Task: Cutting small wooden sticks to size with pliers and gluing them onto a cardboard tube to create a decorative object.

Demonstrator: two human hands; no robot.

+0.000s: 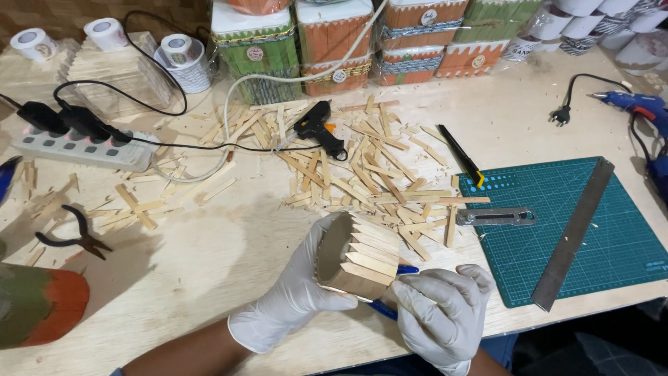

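Gloved left hand (296, 296) wrapped round a cardboard ring (355, 256) at the near middle of the wooden table (209, 264), fingers curled shut on its left rim, thumb along the near side. Ring half clad in pointed wooden sticks, tilted with its open mouth facing left. Gloved right hand (438, 310) just right of it, fingers bent and closed on a blue tool (390, 306) with the tip under the ring; kind of tool not clear. Loose craft sticks (362, 167) heaped farther back, a black glue gun (320, 129) lying among them. Green cutting mat (612, 237) on the right, bearing a steel ruler (574, 233) and a metal utility knife (495, 216). Power strip (80, 146) far left, pliers (76, 237) near it.
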